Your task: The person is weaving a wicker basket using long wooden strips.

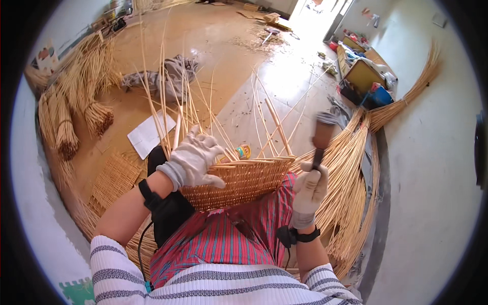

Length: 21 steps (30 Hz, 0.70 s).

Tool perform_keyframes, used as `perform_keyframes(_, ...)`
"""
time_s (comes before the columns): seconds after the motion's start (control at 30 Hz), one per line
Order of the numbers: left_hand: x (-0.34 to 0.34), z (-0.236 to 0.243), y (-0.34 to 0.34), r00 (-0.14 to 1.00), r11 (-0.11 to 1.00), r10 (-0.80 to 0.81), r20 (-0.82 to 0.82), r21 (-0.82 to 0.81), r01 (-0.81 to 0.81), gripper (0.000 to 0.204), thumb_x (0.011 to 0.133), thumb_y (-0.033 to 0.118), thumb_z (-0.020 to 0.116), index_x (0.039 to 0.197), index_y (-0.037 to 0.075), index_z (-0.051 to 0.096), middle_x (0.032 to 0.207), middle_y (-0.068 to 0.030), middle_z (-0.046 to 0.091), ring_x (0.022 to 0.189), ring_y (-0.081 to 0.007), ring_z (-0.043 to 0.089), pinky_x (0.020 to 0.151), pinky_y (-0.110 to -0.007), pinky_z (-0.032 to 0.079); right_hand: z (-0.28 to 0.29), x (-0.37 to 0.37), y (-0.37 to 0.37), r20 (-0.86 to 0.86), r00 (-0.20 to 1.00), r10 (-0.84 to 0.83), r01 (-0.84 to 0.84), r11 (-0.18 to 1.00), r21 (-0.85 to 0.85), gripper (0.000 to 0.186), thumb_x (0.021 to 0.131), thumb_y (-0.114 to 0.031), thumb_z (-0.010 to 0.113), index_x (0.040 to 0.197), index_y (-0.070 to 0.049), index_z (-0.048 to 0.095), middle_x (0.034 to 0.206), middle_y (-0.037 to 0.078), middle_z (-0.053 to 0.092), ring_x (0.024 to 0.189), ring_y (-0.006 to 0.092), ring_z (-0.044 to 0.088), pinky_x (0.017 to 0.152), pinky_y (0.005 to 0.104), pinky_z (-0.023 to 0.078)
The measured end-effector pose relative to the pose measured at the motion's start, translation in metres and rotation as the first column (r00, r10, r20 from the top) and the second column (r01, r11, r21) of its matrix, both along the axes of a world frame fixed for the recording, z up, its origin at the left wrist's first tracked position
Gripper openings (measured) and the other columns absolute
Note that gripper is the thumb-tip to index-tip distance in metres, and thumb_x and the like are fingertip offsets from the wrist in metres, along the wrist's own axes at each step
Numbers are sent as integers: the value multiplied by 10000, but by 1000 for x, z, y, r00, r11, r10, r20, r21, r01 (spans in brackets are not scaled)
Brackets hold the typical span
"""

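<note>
White gloves (194, 158), pale grey cuffs (172, 174) — black wrist straps (147, 195) — dark-striped white sweater (229, 287).

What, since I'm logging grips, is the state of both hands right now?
Left hand: open, fingers spread at the woven basket.
Right hand: closed, holding a blurred, dark-handled tool.

From the woven basket (244, 184), passing room opens at 12 o'clock between upright rods (178, 124) at 11 and leaning rods (278, 127) at 1, while the brown tool (322, 135) obstructs 2 o'clock and the reed bundle (343, 178) blocks 3 o'clock
</note>
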<state>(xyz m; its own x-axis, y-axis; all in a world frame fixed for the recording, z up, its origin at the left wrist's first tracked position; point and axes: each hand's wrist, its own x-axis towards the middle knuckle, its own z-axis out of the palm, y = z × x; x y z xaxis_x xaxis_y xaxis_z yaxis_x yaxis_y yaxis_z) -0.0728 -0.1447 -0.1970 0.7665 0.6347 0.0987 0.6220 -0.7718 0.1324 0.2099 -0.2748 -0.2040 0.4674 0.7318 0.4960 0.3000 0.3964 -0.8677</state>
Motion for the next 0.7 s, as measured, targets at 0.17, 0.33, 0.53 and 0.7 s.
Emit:
perform_keyframes(0.17, 85, 3, 14, 912, 938, -324, 250, -43, 345, 710, 814, 512, 757, 1381, 130, 563, 1372, -170, 581, 1358, -343, 493, 1245, -499, 227, -11, 11, -2, -135, 990, 51, -44, 997, 56, 258, 1098, -227, 481, 1185, -3, 577, 840, 28, 628, 793, 106, 599, 772, 268, 515)
perform_keyframes(0.33, 148, -11, 37, 929, 921, -371, -11, -133, 366, 710, 793, 404, 774, 1405, 137, 532, 1168, -176, 688, 1207, -360, 603, 1161, -457, 340, -20, 24, 2, -239, 970, 55, -45, 998, 45, 154, 1073, -128, 518, 1151, -13, 584, 933, 58, 659, 872, 132, 613, 852, 307, 515)
perform_keyframes(0.53, 174, -7, 58, 908, 924, -376, -186, -145, 353, 680, 836, 526, 708, 1387, 170, 529, 853, -173, 733, 838, -379, 709, 930, -465, 473, -44, 33, 31, -5, 999, 35, -36, 993, -112, 213, 1057, -172, 546, 1068, -13, 688, 932, 61, 734, 797, 121, 646, 768, 283, 525)
perform_keyframes(0.7, 181, -1, 61, 938, 950, -242, -248, -256, 177, 813, 787, 615, 728, 1427, 160, 516, 894, -207, 731, 883, -410, 709, 778, -497, 547, -48, 33, 69, 473, 879, -53, 82, 996, -40, 176, 1003, -169, 578, 989, -32, 686, 922, 132, 706, 894, 302, 678, 805, 404, 520)
